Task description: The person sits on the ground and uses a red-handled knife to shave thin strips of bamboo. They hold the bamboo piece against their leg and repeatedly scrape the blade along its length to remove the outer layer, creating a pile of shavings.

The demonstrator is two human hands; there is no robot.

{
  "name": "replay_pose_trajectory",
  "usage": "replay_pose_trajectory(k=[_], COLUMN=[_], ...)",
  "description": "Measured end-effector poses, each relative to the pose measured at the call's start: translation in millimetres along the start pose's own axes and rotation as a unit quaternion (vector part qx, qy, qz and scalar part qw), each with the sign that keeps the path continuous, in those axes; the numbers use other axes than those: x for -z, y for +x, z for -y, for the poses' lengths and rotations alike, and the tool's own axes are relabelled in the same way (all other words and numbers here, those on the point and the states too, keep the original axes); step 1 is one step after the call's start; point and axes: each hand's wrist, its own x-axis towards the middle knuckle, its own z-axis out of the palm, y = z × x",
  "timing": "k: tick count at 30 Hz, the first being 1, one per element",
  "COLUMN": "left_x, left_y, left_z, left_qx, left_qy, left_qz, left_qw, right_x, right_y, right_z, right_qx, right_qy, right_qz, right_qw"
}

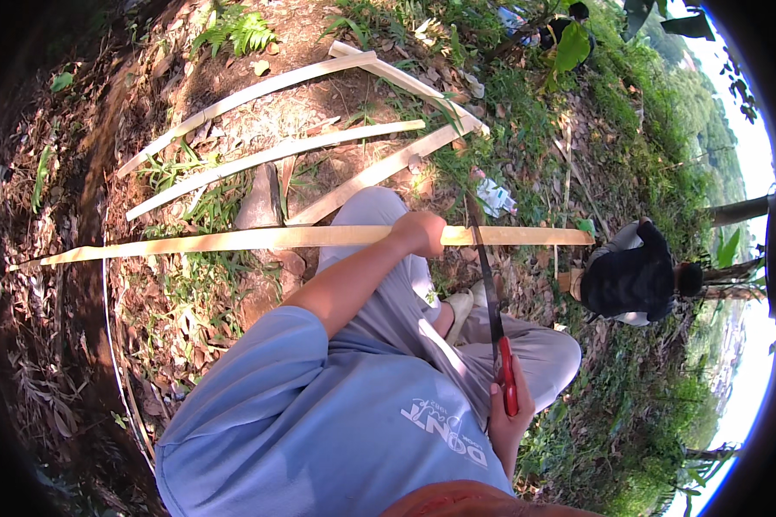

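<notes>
Five pale strips run over the leafy ground or above it, one of them in hand. Farthest left, a thin whitish line (109,327) curves down the ground, and the narrow tip of the long strip (302,238) begins near it. Above that, a curved upper strip (241,98) and a straighter middle strip (272,164) lie roughly side by side, apart, with a fern (241,33) beyond them. A slanting strip (379,175) rises rightward behind the knee, its upper end meeting the lower right end of a top strip (414,84). The left hand (418,233) is closed around the long strip, right of its middle, where it passes across the left leg of the gray trousers (362,276). Just right of those knuckles, the dark blade of a saw (490,302) crosses the long strip; how deep its teeth sit cannot be told. Lower down, the right hand (512,409) holds the saw by its red handle, fingers wrapped about it. A pale shoe (459,312) shows left of the blade, and a crumpled white wrapper (495,198) lies above the strip's right part. Farther right, near the strip's end, a co-worker in a dark top (627,274) is bent over amid greenery.
</notes>
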Motion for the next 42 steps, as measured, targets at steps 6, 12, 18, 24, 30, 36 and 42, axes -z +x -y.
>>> replay_pose_trajectory(k=[6, 12, 18, 24, 30, 36, 42], left_x=[2, 1, -3, -1, 0, 2, -4], left_y=[-1, 0, 2, 2, 0, -1, 4], left_z=[-1, 1, 2, 0, 1, -8, -2], left_qx=[0.002, -0.001, 0.002, 0.008, 0.017, 0.002, 0.019], left_qy=[-0.004, -0.004, -0.001, -0.009, -0.01, 0.012, -0.004], left_qz=[0.01, 0.003, 0.005, -0.002, -0.002, -0.011, -0.023], left_qw=[1.0, 1.0, 1.0, 1.0, 1.0, 1.0, 1.0], right_x=[7, 8, 7, -2, -6, -10, -9], right_y=[8, 15, 13, 1, 0, -5, -1], right_z=[23, 24, 23, -1, -6, -9, -4], right_qx=[0.04, 0.061, 0.025, 0.006, 0.042, -0.044, -0.031], right_qy=[-0.036, -0.078, -0.086, 0.013, 0.189, 0.163, 0.102], right_qz=[0.068, 0.166, 0.147, 0.022, 0.013, -0.056, -0.059], right_qw=[0.996, 0.981, 0.985, 1.0, 0.981, 0.984, 0.993])
